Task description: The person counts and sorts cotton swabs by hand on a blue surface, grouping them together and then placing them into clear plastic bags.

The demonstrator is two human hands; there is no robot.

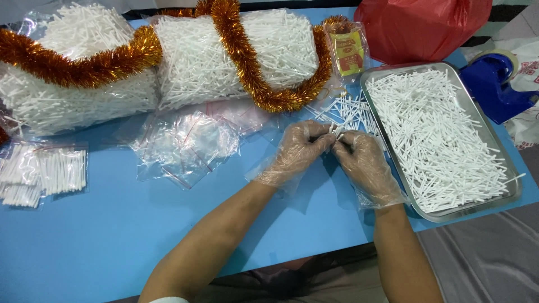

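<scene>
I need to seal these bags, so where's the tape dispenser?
In the head view, the blue tape dispenser sits at the table's far right edge, just beyond the metal tray and beside the red bag.

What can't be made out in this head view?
- How many white sticks are pinched: the gloved fingers of the left hand and right hand cover them.
- Red plastic bag contents: opaque, cut by the top edge.
- Blue tape dispenser: partly behind the metal tray.
- Leftmost stick bag: cut by the left edge.
</scene>
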